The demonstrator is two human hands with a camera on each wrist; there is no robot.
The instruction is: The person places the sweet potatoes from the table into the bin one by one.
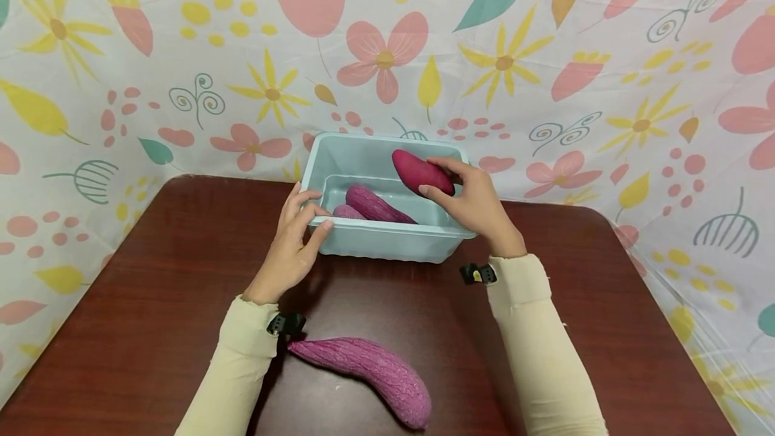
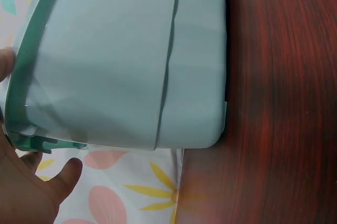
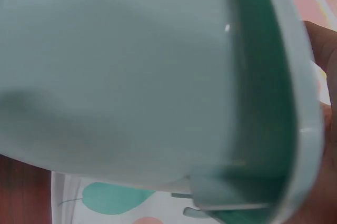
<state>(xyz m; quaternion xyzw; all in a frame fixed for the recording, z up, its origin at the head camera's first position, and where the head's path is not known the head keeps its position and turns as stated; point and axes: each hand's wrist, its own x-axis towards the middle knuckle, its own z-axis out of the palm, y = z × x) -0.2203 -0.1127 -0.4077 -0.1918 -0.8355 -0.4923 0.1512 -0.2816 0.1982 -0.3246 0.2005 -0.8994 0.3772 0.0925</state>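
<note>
head view shows a dark wood table (image 1: 151,274) with a pale blue tub (image 1: 387,237) at its far edge. the left hand (image 1: 293,244) grasps the tub's near-left rim, and the right hand (image 1: 478,204) holds a dark red sweet potato (image 1: 418,172) in curled fingers, above the tub's right side.

The head view looks forward and down over the desk (image 1: 151,274). The 2 wrist views sit very near the pale blue tub (image 1: 387,241), each facing its outer wall (image 2: 121,60) (image 3: 116,66), which all 3 views share.
</note>
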